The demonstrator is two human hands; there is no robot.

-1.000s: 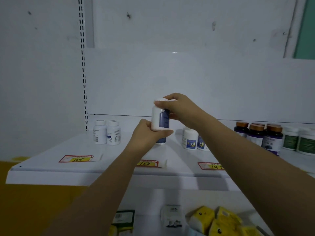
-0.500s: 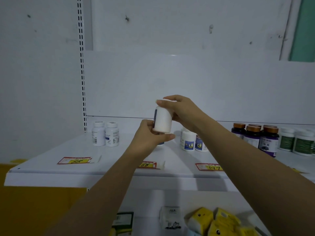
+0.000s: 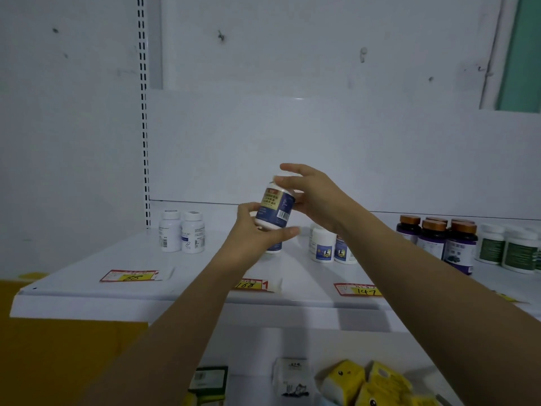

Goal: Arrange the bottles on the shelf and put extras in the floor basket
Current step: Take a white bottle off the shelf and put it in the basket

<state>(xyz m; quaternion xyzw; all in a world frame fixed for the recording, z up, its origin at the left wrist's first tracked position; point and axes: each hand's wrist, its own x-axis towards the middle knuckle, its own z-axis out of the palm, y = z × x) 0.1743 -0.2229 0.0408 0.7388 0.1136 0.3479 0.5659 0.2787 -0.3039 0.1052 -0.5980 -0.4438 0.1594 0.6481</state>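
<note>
Both my hands hold a white bottle with a dark blue label above the white shelf, tilted slightly right. My left hand grips its base from below and my right hand grips its cap and upper side. Another bottle of the same kind stands on the shelf behind my left hand, mostly hidden. Two small white bottles stand at the shelf's left rear. Two short white bottles with blue labels stand right of centre. The floor basket is out of view.
Purple bottles with brown caps and white bottles with green labels fill the shelf's right end. Price tags lie along the front edge. The lower shelf holds yellow packs and small boxes. A slotted upright runs up the left.
The bottle has been turned in my hands, so its blue label and barcode now face me instead of the plain white side. Both hands stay above the same shelf spot.
</note>
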